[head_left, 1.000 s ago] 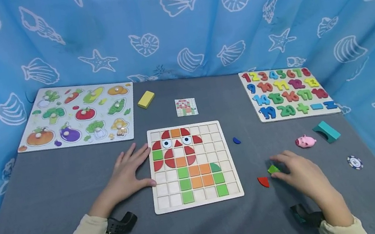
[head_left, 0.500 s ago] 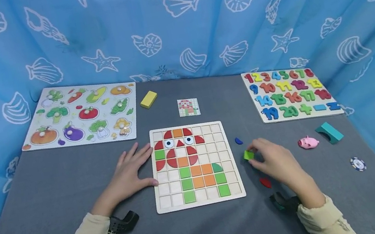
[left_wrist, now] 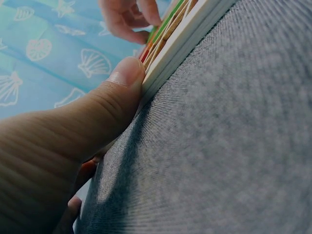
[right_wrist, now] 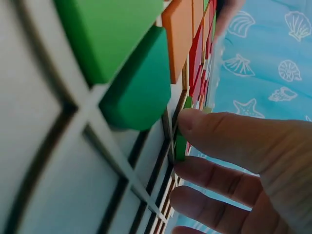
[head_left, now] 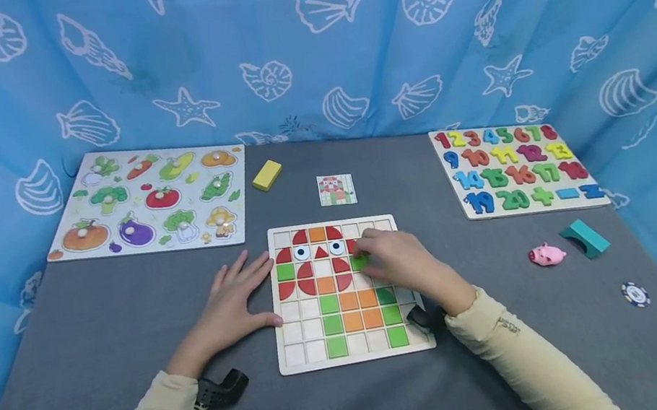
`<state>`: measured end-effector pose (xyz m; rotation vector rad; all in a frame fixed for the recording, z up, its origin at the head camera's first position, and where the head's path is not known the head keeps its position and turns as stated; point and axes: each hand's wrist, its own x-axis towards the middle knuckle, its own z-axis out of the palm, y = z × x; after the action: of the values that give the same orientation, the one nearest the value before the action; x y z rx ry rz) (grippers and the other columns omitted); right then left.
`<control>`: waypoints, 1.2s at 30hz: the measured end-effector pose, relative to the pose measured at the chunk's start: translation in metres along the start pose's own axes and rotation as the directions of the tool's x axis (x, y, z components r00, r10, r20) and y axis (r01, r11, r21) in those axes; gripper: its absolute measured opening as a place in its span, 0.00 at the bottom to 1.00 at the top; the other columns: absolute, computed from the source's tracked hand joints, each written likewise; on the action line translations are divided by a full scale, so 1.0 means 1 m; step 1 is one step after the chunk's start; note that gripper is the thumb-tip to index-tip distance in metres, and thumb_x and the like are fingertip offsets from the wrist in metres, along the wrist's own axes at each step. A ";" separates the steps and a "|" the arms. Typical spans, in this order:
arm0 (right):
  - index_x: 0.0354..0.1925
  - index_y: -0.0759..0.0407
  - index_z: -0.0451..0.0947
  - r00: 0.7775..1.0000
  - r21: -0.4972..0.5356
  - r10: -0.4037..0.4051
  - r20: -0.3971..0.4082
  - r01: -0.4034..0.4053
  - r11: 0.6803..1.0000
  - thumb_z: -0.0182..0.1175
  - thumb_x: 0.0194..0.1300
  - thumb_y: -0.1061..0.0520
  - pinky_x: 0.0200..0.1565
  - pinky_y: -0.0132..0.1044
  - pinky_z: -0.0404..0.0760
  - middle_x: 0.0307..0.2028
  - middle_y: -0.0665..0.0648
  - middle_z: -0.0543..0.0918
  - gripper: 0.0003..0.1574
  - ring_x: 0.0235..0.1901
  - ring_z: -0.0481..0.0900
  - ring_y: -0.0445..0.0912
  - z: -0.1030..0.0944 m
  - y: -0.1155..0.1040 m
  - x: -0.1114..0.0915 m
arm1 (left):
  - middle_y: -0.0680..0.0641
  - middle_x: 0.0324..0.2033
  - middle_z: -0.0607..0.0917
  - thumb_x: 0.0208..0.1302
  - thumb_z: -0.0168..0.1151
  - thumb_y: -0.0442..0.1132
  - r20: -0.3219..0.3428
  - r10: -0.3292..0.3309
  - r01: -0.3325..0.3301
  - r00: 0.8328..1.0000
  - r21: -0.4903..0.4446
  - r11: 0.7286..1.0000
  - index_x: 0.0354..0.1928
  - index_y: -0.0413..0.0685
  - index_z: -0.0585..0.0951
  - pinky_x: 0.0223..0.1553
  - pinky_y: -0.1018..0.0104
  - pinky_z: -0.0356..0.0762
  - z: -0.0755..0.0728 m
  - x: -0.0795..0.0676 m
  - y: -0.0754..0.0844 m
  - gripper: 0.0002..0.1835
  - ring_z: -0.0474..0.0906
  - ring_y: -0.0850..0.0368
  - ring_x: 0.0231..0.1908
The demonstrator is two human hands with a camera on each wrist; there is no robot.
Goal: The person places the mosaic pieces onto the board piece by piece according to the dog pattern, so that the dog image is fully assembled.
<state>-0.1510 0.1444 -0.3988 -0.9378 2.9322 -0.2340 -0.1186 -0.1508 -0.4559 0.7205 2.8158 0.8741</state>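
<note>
The wooden grid board (head_left: pixel 358 358) lies on the table, bearing red, orange and green tiles and two eye pieces. My left hand (head_left: pixel 230 314) rests at its left edge with fingers spread; in the left wrist view the thumb (left_wrist: pixel 126 73) touches the board's side. Over the upper right part of the grid, my right hand (head_left: pixel 403 263) pinches a green square tile (head_left: pixel 358 263). In the right wrist view this green tile (right_wrist: pixel 181 147) stands between thumb and forefinger, right at the grid. A dark green quarter-round tile (right_wrist: pixel 139 87) sits nearer that camera.
A small picture card (head_left: pixel 336 190) and a yellow block (head_left: pixel 267 175) lie behind the board. A vegetable puzzle (head_left: pixel 153 221) is at back left, a number puzzle (head_left: pixel 467 206) at back right. A pink pig (head_left: pixel 547 254), teal arch block (head_left: pixel 585 238) and poker chip (head_left: pixel 635 294) lie right.
My right hand has carried the green tile left from the table onto the grid. The red and blue pieces it passed are now hidden by that arm. My left hand stays at the board's edge.
</note>
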 end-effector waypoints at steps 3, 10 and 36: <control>0.38 0.51 0.80 0.999 0.005 0.033 0.018 -0.033 0.999 0.67 0.48 0.52 0.30 0.33 0.73 0.33 0.48 0.78 0.15 0.28 0.71 0.39 0.001 -0.001 0.002 | 0.52 0.67 0.56 0.39 0.64 0.65 0.004 0.000 0.000 1.000 0.003 1.000 0.67 0.53 0.57 0.62 0.43 0.33 -0.001 0.000 0.001 0.52 0.38 0.47 0.67; 0.44 0.52 0.79 0.990 0.056 0.129 0.052 -0.132 0.990 0.65 0.52 0.51 0.36 0.39 0.76 0.39 0.51 0.78 0.20 0.34 0.75 0.43 -0.016 0.011 -0.029 | 0.51 0.66 0.56 0.38 0.65 0.64 -0.006 0.011 -0.011 1.000 -0.003 1.000 0.67 0.52 0.58 0.62 0.43 0.34 -0.001 0.001 0.002 0.52 0.39 0.46 0.67; 0.35 0.51 0.78 0.955 0.118 0.280 0.098 -0.291 0.950 0.67 0.48 0.53 0.29 0.33 0.72 0.28 0.45 0.75 0.13 0.26 0.69 0.37 -0.010 0.038 -0.139 | 0.52 0.67 0.56 0.38 0.64 0.66 -0.004 0.003 -0.003 1.000 0.008 1.000 0.67 0.54 0.57 0.62 0.44 0.34 -0.001 0.000 0.001 0.52 0.39 0.46 0.67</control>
<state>-0.0606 0.2573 -0.3939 -0.4846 2.8876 -0.3586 -0.1187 -0.1502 -0.4549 0.7246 2.8242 0.8659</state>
